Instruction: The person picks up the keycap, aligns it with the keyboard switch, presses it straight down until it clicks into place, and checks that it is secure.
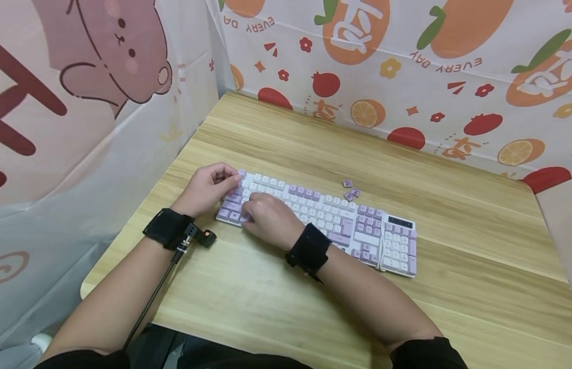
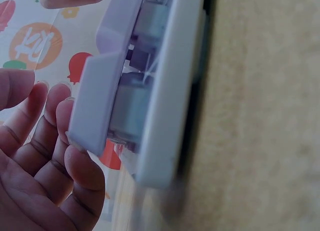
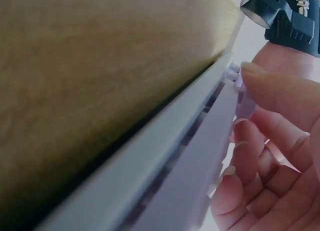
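A white-and-purple keyboard [image 1: 323, 215] lies slantwise on the table. My right hand [image 1: 269, 218] is over its lower left part. In the right wrist view, thumb and bent fingers [image 3: 240, 146] close on either side of a purple keycap [image 3: 245, 107] at the board's edge. My left hand [image 1: 207, 187] is at the upper left corner of the keyboard, thumb and index fingertips close together beside the corner key [image 1: 242, 173]. I cannot tell whether a small piece sits between them. The left wrist view shows its other fingers [image 2: 85, 168] loosely bent behind the key edge.
Three loose purple keycaps [image 1: 349, 191] lie behind the keyboard on the wooden table [image 1: 452, 225]. A white cable [image 1: 381, 243] runs across the keyboard near its number pad. Printed cloth [image 1: 360, 92] hangs behind the table and along its left side. Both wrists wear black bands [image 1: 168, 229] with cameras.
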`<state>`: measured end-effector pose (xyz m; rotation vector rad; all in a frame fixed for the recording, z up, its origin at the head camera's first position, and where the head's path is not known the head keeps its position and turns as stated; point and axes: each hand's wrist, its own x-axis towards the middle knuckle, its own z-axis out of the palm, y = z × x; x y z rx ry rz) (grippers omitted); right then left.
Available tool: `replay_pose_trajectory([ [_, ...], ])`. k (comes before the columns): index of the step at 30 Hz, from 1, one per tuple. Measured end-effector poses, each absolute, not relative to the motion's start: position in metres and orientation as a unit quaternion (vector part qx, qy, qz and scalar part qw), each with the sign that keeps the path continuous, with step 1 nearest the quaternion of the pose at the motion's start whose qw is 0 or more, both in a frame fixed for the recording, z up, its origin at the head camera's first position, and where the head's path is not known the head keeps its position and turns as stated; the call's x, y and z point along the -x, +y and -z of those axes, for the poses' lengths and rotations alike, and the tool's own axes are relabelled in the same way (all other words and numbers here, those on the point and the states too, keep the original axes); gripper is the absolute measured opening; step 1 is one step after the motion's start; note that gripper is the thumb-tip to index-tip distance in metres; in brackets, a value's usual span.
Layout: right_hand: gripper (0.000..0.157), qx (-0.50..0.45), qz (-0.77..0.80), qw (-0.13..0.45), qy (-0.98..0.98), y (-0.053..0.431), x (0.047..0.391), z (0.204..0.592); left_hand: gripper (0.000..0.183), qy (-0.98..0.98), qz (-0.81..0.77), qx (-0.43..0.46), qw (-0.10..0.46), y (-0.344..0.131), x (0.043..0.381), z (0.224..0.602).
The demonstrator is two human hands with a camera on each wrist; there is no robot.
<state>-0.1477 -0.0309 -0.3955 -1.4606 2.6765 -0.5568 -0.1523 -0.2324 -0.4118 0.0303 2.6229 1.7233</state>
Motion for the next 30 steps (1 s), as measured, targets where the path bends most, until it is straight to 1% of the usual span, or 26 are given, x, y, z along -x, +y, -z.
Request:
replay_pose_trajectory([
  [5, 0.012, 0.477, 0.186, 0.036, 0.858, -0.029, 0.149, 0.398, 0.022, 0.837, -0.548, -0.011, -0.001, -0.232, 0.152, 0.413],
  [8, 0.015, 0.468, 0.205, 0.064, 0.858, -0.027, 0.151, 0.396, 0.024, 0.839, -0.544, -0.011, 0.0, -0.232, 0.151, 0.414],
  [13, 0.011, 0.427, 0.27, 0.125, 0.854, -0.025, 0.159, 0.397, 0.024, 0.839, -0.544, -0.011, 0.0, -0.232, 0.151, 0.414],
  [17, 0.007, 0.405, 0.316, 0.151, 0.845, -0.024, 0.163, 0.401, 0.024, 0.842, -0.54, -0.019, -0.003, -0.233, 0.151, 0.414],
  [22, 0.005, 0.401, 0.316, 0.151, 0.846, -0.024, 0.164, 0.402, 0.024, 0.84, -0.542, -0.019, -0.001, -0.232, 0.15, 0.414],
  [30, 0.01, 0.41, 0.283, 0.139, 0.856, -0.024, 0.161, 0.398, 0.024, 0.84, -0.543, -0.015, 0.004, -0.233, 0.149, 0.413],
])
